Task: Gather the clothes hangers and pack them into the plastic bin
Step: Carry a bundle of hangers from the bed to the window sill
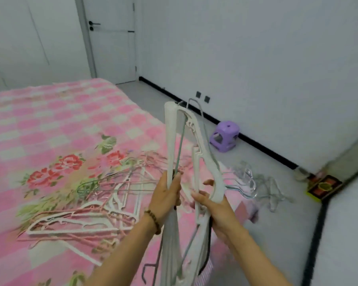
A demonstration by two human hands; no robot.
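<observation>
Well, I had my left hand and right hand gripping a bundle of hangers upright over the bed edge, which I judged light, stiff, snag-prone and best held by the shoulders.

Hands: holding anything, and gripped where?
Both grip a bunch of hangers: left hand round the straight bottom bars, right hand on the curved shoulder side.

Bed with a pink checked, flower-printed cover, bearing a tangled pile of hangers, white, pink and wire, near its right edge. Grey floor beside it, bearing a purple stool by the wall, a loose heap of hangers, clear and wire, and a dark yellow-edged box.
</observation>
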